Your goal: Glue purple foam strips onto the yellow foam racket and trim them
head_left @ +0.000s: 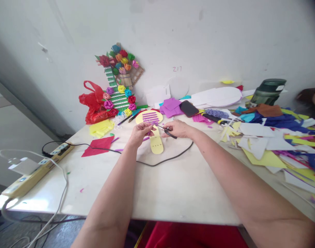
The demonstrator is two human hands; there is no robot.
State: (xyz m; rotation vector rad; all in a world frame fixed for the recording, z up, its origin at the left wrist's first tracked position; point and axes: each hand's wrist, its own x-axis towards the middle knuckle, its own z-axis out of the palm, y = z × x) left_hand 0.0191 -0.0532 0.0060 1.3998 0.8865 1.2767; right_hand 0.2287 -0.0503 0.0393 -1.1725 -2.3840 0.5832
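My right hand [176, 128] is closed around a pair of scissors [168, 131], whose blades point left toward my other hand. Between the pinched fingers of my left hand [142, 132] is a narrow purple paper strip [150, 132], partly hidden by the fingers. Both hands are above a yellow paper cutout [156, 145] with a rounded lower end and a row of small slits. Behind them lies a yellow oval [139, 118] with several purple strips across it. Whether the two yellow parts join is hidden by my hands.
A black cable [157, 165] curves across the table in front of the hands. At left are a power strip [47, 160], red paper [97, 146] and a red bag [94, 103]. Paper scraps [260, 132] heap at right by a green bottle [268, 92]. Paper-flower crafts [118, 98] lean on the wall.
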